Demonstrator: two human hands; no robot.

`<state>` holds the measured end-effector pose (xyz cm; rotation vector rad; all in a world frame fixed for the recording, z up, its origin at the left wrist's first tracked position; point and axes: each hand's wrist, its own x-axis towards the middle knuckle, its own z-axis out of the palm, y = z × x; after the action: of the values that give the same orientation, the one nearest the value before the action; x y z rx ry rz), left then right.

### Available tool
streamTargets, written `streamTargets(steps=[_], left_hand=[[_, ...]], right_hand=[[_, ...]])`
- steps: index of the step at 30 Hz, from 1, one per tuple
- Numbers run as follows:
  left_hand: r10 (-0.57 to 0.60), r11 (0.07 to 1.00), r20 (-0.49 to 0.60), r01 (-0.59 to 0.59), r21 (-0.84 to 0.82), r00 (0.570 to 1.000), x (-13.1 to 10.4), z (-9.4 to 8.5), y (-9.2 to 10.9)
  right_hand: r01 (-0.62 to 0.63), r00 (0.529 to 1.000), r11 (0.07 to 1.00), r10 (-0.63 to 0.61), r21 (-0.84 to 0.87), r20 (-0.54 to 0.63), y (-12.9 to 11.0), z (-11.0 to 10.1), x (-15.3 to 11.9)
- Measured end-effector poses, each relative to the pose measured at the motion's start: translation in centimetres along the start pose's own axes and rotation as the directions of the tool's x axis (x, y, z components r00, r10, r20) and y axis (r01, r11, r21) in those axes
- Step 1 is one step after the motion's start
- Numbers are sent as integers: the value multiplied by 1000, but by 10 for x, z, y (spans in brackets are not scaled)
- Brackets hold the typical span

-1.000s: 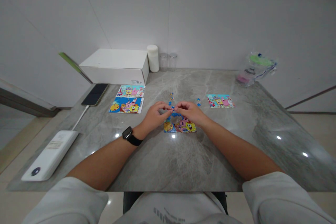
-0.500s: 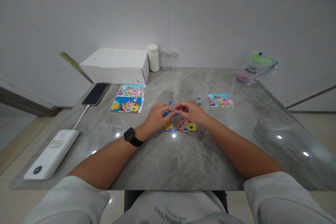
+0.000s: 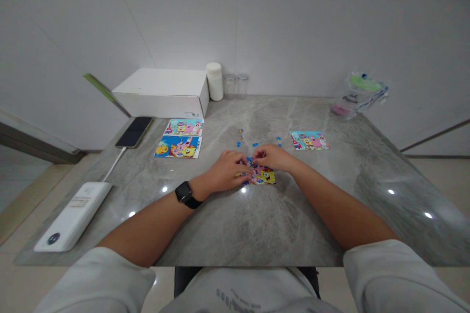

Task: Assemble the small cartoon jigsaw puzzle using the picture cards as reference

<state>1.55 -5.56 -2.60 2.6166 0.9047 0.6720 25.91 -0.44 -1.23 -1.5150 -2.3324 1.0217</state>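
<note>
A partly covered jigsaw puzzle (image 3: 265, 175) with bright cartoon figures lies on the table in front of me. My left hand (image 3: 231, 170) rests over its left side, fingers apart and touching the pieces. At the puzzle's upper edge, my right hand (image 3: 270, 157) pinches what looks like a small blue puzzle piece, mostly hidden by the fingertips. Just behind the hands lies a loose blue piece (image 3: 255, 145). Other loose pieces sit farther back, a yellowish group (image 3: 241, 134) to the left and blue ones (image 3: 278, 138) to the right.
Cartoon picture cards lie at left (image 3: 178, 147) and right (image 3: 310, 141). Along the back stand a white box (image 3: 161, 90), a white bottle (image 3: 215, 82) and two clear jars (image 3: 242, 86). A phone (image 3: 134, 132) is cabled to a white power bank (image 3: 73, 215). A plastic bag (image 3: 358, 97) sits back right.
My hands have parted from their shared pinch above the puzzle. The left has come down onto its left side; the right has shifted slightly right, uncovering a loose blue piece behind.
</note>
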Motion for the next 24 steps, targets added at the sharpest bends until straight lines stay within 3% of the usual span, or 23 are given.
streamTargets(steps=[10,24], left_hand=[[82,996,145,-87,29,986,-1,-5,8],[87,994,163,-95,48,983,1,-7,11]], right_hand=[[-80,996,995,81,-62,26,-1,2,1],[-47,999,974,40,-220,-37,-7,6,-2]])
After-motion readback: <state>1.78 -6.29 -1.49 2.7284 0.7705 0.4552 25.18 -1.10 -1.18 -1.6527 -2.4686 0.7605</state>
